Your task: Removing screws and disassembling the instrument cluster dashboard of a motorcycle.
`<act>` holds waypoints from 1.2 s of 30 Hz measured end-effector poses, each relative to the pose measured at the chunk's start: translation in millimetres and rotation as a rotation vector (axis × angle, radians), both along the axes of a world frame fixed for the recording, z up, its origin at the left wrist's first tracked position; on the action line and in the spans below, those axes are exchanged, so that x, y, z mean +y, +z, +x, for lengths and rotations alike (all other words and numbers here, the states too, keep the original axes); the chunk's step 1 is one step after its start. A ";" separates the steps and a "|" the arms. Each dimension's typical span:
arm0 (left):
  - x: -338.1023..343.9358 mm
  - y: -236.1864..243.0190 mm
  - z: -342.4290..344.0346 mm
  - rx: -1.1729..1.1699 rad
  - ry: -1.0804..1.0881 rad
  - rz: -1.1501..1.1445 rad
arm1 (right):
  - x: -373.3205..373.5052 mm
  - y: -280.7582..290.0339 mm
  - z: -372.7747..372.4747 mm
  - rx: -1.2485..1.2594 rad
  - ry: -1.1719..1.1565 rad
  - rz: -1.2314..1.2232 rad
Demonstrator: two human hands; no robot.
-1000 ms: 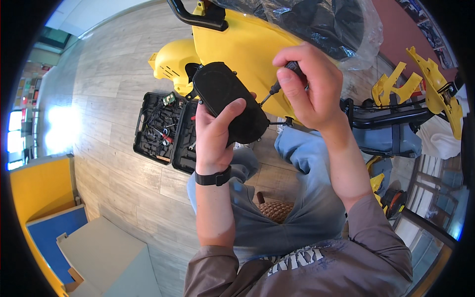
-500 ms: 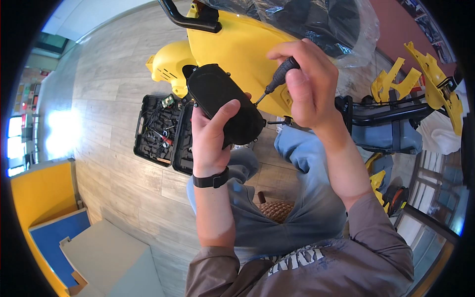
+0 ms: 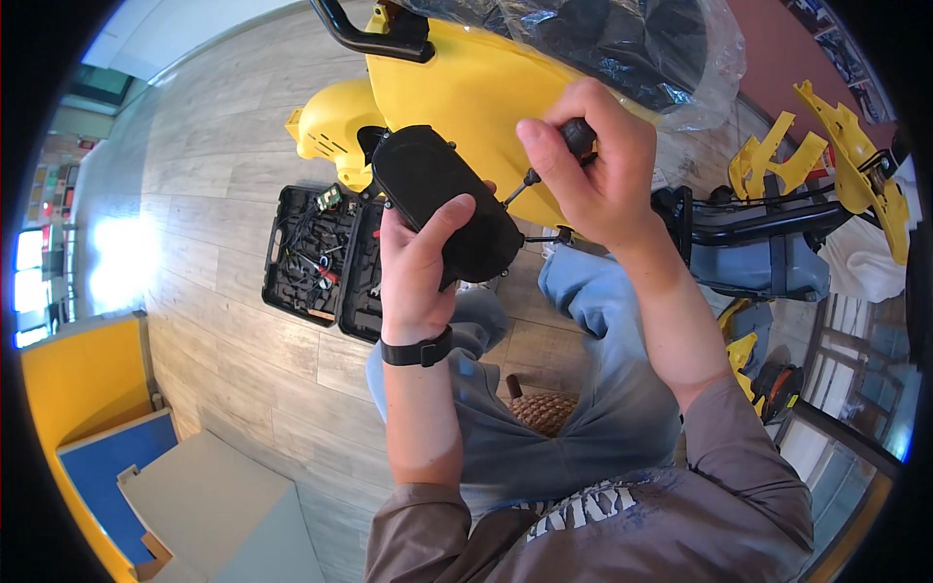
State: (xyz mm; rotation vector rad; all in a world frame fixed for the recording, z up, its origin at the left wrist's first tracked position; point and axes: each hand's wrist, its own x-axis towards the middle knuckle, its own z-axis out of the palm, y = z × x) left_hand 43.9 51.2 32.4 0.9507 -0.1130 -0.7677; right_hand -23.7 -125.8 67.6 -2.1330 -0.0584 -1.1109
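Observation:
A black oval housing (image 3: pixel 437 194) with small screws around its edge sits against a large yellow plastic body (image 3: pixel 466 87). My left hand (image 3: pixel 418 262) is closed on the housing, thumb lying over its face. My right hand (image 3: pixel 598 175) is closed around the dark handle of a screwdriver (image 3: pixel 578 136), whose shaft angles down-left to the right edge of the housing. The tool's tip meets that edge near a screw; exact contact is too small to tell. A dark rod runs right from the housing's lower part.
An open black tool case (image 3: pixel 301 257) lies on the wood floor (image 3: pixel 214 360) at left. Panels (image 3: pixel 117 457) stand at lower left. Yellow parts (image 3: pixel 836 146) and black tubes (image 3: pixel 739 223) are at right, dark plastic wrap (image 3: pixel 622 49) at the top. I sit on a woven seat (image 3: pixel 535 413).
My right fingers and thumb shifted around the screwdriver handle, looser half a second ago and wrapped over it now. The housing and left hand moved slightly up-left since a second ago.

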 end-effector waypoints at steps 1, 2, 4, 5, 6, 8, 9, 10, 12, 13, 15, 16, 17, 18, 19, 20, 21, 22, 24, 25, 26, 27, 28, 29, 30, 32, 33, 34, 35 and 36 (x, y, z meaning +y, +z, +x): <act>-0.1 1.3 -0.2 0.008 0.002 -0.007 | 3.1 1.5 1.0 -0.029 -0.014 0.045; -0.3 1.9 -0.4 0.015 0.005 -0.014 | 2.8 2.4 1.2 -0.029 -0.014 0.046; -1.2 1.5 -1.0 0.009 0.004 -0.023 | 1.8 4.2 2.2 -0.068 -0.034 -0.063; -1.4 1.1 -1.0 0.003 0.003 -0.033 | -0.1 4.2 0.9 -0.068 -0.034 -0.063; -1.5 0.6 -0.6 0.004 0.002 -0.033 | -3.7 4.3 -2.4 -0.040 0.055 -0.035; -1.4 0.0 0.3 0.001 -0.007 -0.022 | -7.2 3.7 -1.7 -0.012 0.143 -0.008; -1.7 0.7 0.1 0.002 -0.008 -0.022 | -8.9 2.1 1.9 -0.070 0.125 -0.039; -1.9 2.2 -0.3 0.002 0.002 -0.014 | -9.8 1.3 3.7 -0.128 0.107 -0.071; -1.3 2.3 0.1 0.002 0.013 -0.005 | -8.0 4.7 1.7 -0.096 0.065 -0.048; 0.0 1.1 1.4 0.005 -0.001 -0.007 | -7.2 5.9 1.3 -0.066 0.024 -0.026; 1.1 0.4 2.1 0.008 -0.014 -0.008 | -7.4 0.9 1.6 -0.079 0.020 -0.027; 1.4 0.5 2.2 0.010 -0.008 -0.006 | -7.7 -0.6 1.6 -0.092 0.015 -0.029; 1.6 0.6 2.2 0.012 -0.002 -0.004 | -7.6 0.1 0.4 -0.092 0.016 -0.029; 1.3 0.4 1.7 0.013 -0.002 -0.004 | -7.3 1.3 -1.8 -0.066 -0.021 -0.081; 0.4 0.2 0.9 0.007 -0.009 -0.005 | -7.0 2.0 -3.0 -0.040 -0.057 -0.134; -0.2 0.1 0.2 0.002 -0.016 -0.006 | -7.1 1.1 -2.4 -0.039 -0.057 -0.134; -0.3 0.8 -0.4 0.002 -0.015 -0.006 | -7.4 -0.5 -0.8 -0.064 -0.072 -0.102; -0.3 2.0 -1.0 0.002 -0.015 -0.014 | -7.0 -1.9 0.4 -0.088 -0.087 -0.070; 0.2 2.3 -0.8 0.002 -0.014 -0.022 | 0.6 -3.1 1.1 -0.068 -0.097 -0.007; 0.8 1.8 -0.1 0.010 -0.019 -0.021 | 3.2 -3.3 1.2 -0.048 -0.108 0.055; 1.2 1.3 0.5 0.018 -0.025 -0.021 | 2.4 -3.2 0.7 -0.048 -0.107 0.054; 1.1 1.2 0.7 0.018 -0.024 -0.021 | 0.3 -2.5 -0.6 -0.047 -0.087 -0.039; 0.8 1.1 1.1 0.009 -0.021 -0.027 | -2.0 -1.5 -1.8 -0.046 -0.066 -0.133; 0.7 1.2 1.3 0.000 -0.018 -0.032 | -4.5 0.8 -2.7 -0.047 -0.065 -0.133; 0.6 1.4 1.2 0.000 -0.017 -0.032 | -7.3 3.5 -3.6 -0.052 -0.006 -0.142; 0.6 2.7 1.2 -0.009 0.015 -0.011 | -11.8 5.2 -3.5 -0.057 0.053 -0.152; 0.8 3.4 1.1 -0.009 0.016 -0.011 | -14.0 5.4 -2.4 -0.082 0.027 -0.211; 1.2 4.1 1.0 -0.009 0.020 -0.016 | -14.9 5.6 -1.8 -0.108 0.001 -0.269; 1.5 4.3 0.9 -0.010 0.025 -0.020 | -13.9 6.1 -1.8 -0.108 0.002 -0.270; 2.4 4.0 1.4 -0.010 0.029 -0.019 | -11.1 6.3 -1.4 -0.098 0.002 -0.251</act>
